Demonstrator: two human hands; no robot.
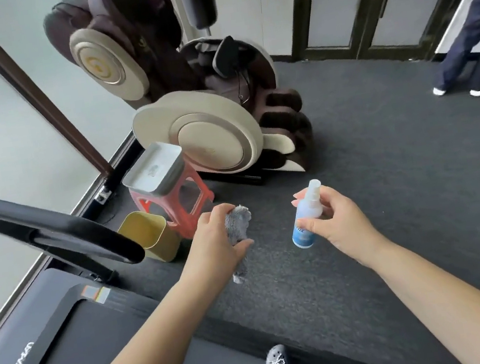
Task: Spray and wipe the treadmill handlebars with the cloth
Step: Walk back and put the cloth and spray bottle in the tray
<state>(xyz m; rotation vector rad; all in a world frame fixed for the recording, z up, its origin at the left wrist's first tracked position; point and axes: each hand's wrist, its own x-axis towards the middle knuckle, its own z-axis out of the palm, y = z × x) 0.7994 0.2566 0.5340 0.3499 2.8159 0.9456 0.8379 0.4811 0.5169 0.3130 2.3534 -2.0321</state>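
A black padded treadmill handlebar (53, 233) runs from the left edge to a rounded end at centre left. To the right of that end, my left hand (216, 241) is closed around a bunched grey cloth (239, 228), one corner of which hangs below the palm. My right hand (334, 217) holds a small spray bottle (306, 218) upright; it has a clear cap and a blue label. Both hands hover over the dark carpet, apart from the handlebar. The treadmill deck (81, 355) lies at the lower left.
A red plastic stool (179, 203) with a grey tray (154, 168) on top stands beyond my left hand, beside a yellow bin (150, 235). A large massage chair (188, 96) fills the back. A person (471, 31) stands at the far right. My foot (276, 361) is below.
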